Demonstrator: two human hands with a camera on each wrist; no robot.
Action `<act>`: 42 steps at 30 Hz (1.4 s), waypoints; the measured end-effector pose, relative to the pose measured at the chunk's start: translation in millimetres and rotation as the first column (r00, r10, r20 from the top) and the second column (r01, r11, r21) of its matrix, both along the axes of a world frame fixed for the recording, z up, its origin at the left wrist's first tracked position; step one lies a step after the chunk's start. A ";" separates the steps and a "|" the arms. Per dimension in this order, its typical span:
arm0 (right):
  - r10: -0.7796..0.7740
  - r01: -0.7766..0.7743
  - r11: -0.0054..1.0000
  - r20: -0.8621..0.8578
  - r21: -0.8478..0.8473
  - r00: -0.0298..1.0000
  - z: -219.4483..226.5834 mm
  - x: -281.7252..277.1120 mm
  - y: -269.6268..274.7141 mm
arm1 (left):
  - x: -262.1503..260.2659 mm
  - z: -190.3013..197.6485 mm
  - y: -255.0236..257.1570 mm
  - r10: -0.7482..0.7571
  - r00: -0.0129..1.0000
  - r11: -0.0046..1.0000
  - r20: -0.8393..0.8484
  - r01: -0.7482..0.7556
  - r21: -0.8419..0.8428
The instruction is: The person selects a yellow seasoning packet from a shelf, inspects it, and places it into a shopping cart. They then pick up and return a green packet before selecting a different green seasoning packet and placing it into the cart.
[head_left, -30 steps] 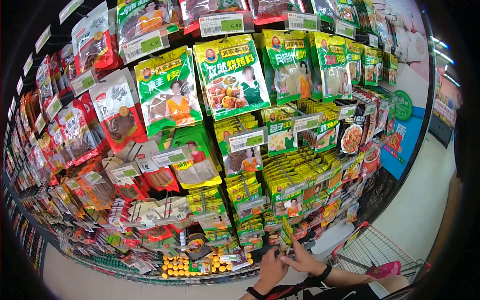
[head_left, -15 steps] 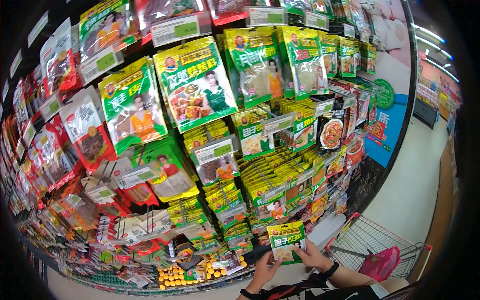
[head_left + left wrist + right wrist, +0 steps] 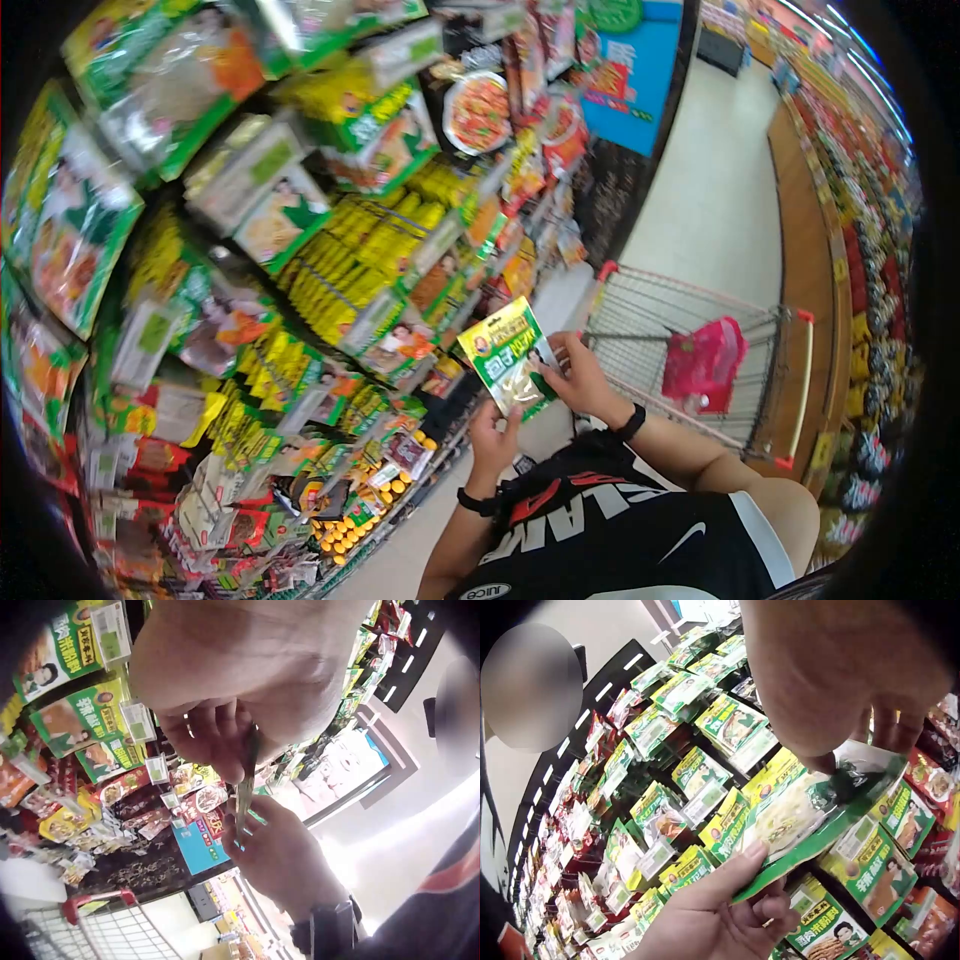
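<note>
A yellow, green and white seasoning packet is held tilted in front of the person's body, its printed front toward the head camera. The left hand pinches its bottom edge, the thumb over the front. On its right side, the right hand grips it with the thumb on the front. In the right wrist view, pale contents show through the clear window of the packet, with the left hand at the lower corner. The left wrist view catches the packet edge-on between both hands.
Hanging rows of seasoning packets with price tags fill the rack at left. A wire shopping cart holding a pink bag stands right of the hands. Beyond lies the aisle floor, with a wooden-sided display along its right.
The head view has swung right and down, bringing the cart and aisle further in. The packet has turned from nearly edge-on to face the head camera and come up closer, still in both hands.
</note>
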State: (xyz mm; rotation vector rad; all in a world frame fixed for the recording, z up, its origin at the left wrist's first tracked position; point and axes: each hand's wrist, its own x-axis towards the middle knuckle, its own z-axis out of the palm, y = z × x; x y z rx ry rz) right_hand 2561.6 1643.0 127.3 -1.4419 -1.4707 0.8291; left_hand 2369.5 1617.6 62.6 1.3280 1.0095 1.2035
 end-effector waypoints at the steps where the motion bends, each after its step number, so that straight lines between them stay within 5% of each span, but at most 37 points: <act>1: -0.016 0.016 1.000 0.002 -0.009 1.000 -3.6 7.0 -0.7 | 6.9 3.2 3.9 -0.003 0.999 1.000 0.054 0.003 -0.003; 5: -0.095 0.090 0.994 0.087 0.063 0.992 -31.8 36.8 -5.5 | 27.1 -3.0 17.0 -0.028 0.999 0.999 -0.045 0.027 -0.021; 7: -0.145 0.118 0.982 0.186 0.148 0.972 -33.3 51.0 -3.5 | 30.0 -11.1 23.7 -0.061 0.937 0.994 -0.343 0.087 0.060; 8: -0.074 0.081 0.995 0.127 -0.052 0.989 -30.9 60.8 -5.1 | 33.1 -13.5 29.1 -0.064 0.876 0.986 -0.478 0.128 0.103; 9: -0.101 -0.003 0.968 -0.401 -0.250 0.911 -40.3 68.8 -5.9 | 38.4 -11.6 37.3 -0.033 0.820 0.948 -0.572 0.206 0.241; 10: -0.226 -0.150 0.920 -0.802 -0.363 0.553 -58.3 84.3 -6.8 | 53.5 -10.0 50.5 -0.010 0.756 0.880 -0.655 0.318 0.353; 11: -0.346 -0.343 0.876 -0.937 -0.339 0.041 -65.5 92.0 -4.0 | 62.1 -8.6 58.2 0.058 0.697 0.788 -0.715 0.408 0.462; 12: -0.330 -0.379 0.876 -0.944 -0.298 -0.022 -70.7 102.3 -2.2 | 69.4 -11.0 61.6 0.054 0.648 0.784 -0.760 0.443 0.434; 15: -0.318 -0.341 0.783 -0.806 -0.520 0.499 -66.2 132.4 12.9 | 89.4 -17.8 77.3 -0.072 0.672 0.798 -0.737 0.482 0.362; 16: -0.353 -0.350 0.723 -0.754 -0.596 0.554 -72.5 145.0 16.7 | 93.4 -18.9 81.7 -0.116 0.639 0.796 -0.761 0.519 0.313; 19: -0.330 -0.505 0.673 -0.830 -0.541 0.449 -120.2 190.1 10.9 | 118.8 -17.5 102.9 -0.276 0.533 0.756 -0.800 0.634 0.162; 20: -0.418 -0.476 0.610 -0.767 -0.634 0.486 -115.9 204.1 12.4 | 130.6 -11.9 108.2 -0.348 0.495 0.735 -0.796 0.671 0.096; 23: -0.349 -0.340 0.737 -0.759 -0.585 0.550 -200.5 248.4 6.6 | 157.2 -18.0 119.4 -0.491 0.373 0.660 -0.787 0.749 -0.057; 26: -0.496 -0.054 0.711 -0.554 -0.701 0.669 -204.2 284.8 16.5 | 185.3 -29.3 128.4 -0.585 0.329 0.620 -0.741 0.770 -0.147; 32: -0.547 0.097 0.708 -0.456 -0.699 0.702 -309.6 322.7 48.3 | 237.2 -37.0 140.8 -0.754 0.291 0.559 -0.589 0.755 -0.342; 35: -0.461 0.350 0.802 -0.130 -0.484 0.878 -424.8 317.7 59.3 | 245.0 -47.9 146.9 -0.743 0.282 0.572 -0.607 0.738 -0.357; 38: -0.487 0.111 0.659 -0.309 -0.744 0.817 -363.4 330.2 100.9 | 247.3 -46.8 146.3 -0.748 0.312 0.625 -0.586 0.629 -0.463; 41: -0.425 0.030 0.669 -0.349 -0.742 0.836 -437.6 330.2 111.4 | 239.4 -52.7 143.7 -0.768 0.294 0.619 -0.569 0.567 -0.543; 42: -0.534 0.006 0.605 -0.400 -0.796 0.744 -423.3 330.5 115.8 | 237.7 -53.0 141.4 -0.774 0.295 0.618 -0.560 0.542 -0.569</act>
